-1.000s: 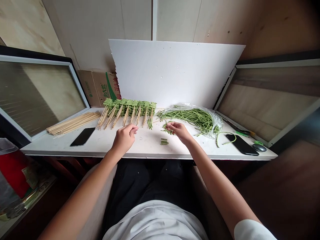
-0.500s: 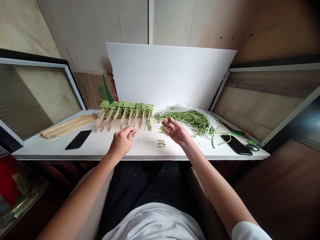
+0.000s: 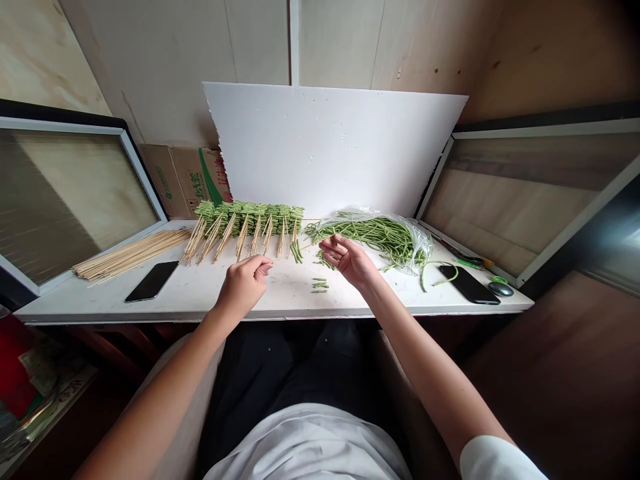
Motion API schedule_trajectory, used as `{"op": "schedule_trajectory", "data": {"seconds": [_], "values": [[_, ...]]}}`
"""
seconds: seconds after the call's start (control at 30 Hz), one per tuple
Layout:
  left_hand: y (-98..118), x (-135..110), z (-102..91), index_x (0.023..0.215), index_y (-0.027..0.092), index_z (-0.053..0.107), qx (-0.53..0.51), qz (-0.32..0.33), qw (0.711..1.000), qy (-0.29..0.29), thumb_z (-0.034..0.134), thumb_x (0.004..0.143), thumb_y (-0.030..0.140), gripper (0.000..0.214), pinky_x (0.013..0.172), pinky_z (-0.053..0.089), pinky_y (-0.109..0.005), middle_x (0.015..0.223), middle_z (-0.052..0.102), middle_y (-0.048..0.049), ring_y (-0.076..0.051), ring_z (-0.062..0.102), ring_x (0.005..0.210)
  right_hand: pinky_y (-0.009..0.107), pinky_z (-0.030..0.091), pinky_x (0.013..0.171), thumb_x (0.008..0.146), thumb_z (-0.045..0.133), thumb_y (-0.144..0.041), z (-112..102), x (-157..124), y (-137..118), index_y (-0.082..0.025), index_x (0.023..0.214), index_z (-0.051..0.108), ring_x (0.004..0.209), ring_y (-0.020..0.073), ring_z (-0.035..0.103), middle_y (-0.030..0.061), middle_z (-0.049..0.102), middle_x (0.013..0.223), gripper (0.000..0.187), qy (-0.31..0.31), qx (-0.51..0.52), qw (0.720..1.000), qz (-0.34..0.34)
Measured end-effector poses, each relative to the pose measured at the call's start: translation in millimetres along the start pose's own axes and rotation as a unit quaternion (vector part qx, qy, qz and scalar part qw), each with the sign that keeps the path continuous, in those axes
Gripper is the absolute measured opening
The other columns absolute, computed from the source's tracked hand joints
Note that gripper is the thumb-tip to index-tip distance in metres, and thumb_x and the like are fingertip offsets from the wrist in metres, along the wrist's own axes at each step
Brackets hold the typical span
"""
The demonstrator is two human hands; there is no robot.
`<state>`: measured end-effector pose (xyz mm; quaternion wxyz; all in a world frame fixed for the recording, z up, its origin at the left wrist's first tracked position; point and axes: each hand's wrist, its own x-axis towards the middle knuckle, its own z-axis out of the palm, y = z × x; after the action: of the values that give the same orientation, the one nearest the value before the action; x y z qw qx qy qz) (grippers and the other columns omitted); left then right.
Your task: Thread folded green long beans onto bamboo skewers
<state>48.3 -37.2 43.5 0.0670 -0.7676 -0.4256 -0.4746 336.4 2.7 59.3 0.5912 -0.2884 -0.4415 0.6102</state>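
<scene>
My left hand [image 3: 246, 280] is closed in a pinch above the table's front half. It grips a thin bamboo skewer, hard to see near the fingers, with several short green bean pieces [image 3: 297, 251] threaded side by side on it. To the right, my right hand [image 3: 350, 261] is turned palm up. Its thumb and fingertips pinch a small bean piece [image 3: 334, 239], mostly hidden, close to the skewer's tip. Loose cut pieces [image 3: 320, 285] lie on the table below. Behind my left hand stand stacked bean skewers [image 3: 250, 217], their bare sticks pointing toward me.
Long green beans [image 3: 380, 233] spill from a clear plastic bag at the right. Bare skewers [image 3: 133, 253] lie at the left beside a phone [image 3: 153, 281]. Another phone [image 3: 469, 285] and a dark rounded object [image 3: 501, 289] are on the right. A white foam board [image 3: 340, 147] stands behind.
My right hand has shifted slightly left, its fingertips closer to the skewer's tip. My left hand stays about where it was. The whole view has shifted slightly.
</scene>
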Motion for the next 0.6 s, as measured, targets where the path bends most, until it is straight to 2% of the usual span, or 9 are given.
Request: {"op": "schedule_trajectory", "data": {"seconds": [0.27, 0.4, 0.6], "values": [[-1.3, -0.8, -0.2, 0.090, 0.022, 0.073, 0.010, -0.003, 1.000, -0.002, 0.053, 0.093, 0.011, 0.023, 0.070, 0.054, -0.028, 0.078, 0.077, -0.0024, -0.020, 0.073, 0.072, 0.035, 0.063, 0.094, 0.075, 0.090, -0.047, -1.0, -0.1, 1.9, -0.023, 0.093, 0.075, 0.117, 0.0264, 0.075, 0.0073, 0.082, 0.107, 0.033, 0.019, -0.028, 0.999, -0.030], [0.8, -0.4, -1.9, 0.089, 0.022, 0.073, 0.019, 0.004, 1.000, 0.004, 0.052, 0.091, 0.009, 0.024, 0.070, 0.054, -0.027, 0.079, 0.077, -0.0029, -0.020, 0.074, 0.074, 0.031, 0.063, 0.089, 0.070, 0.094, -0.048, -1.2, -1.1, 0.6, -0.023, 0.089, 0.077, 0.113, 0.0260, 0.076, 0.0064, 0.083, 0.100, 0.036, 0.025, -0.035, 0.998, -0.044], [4.4, -0.7, -2.9, 0.089, 0.022, 0.072, 0.043, 0.011, 0.999, 0.008, 0.053, 0.088, 0.006, 0.025, 0.071, 0.056, -0.027, 0.083, 0.079, -0.0034, -0.021, 0.076, 0.078, 0.030, 0.061, 0.085, 0.069, 0.094, -0.049, 1.7, -3.6, -1.5, -0.022, 0.088, 0.078, 0.114, 0.0266, 0.076, 0.0086, 0.083, 0.101, 0.036, 0.033, -0.048, 0.997, -0.053]]}}
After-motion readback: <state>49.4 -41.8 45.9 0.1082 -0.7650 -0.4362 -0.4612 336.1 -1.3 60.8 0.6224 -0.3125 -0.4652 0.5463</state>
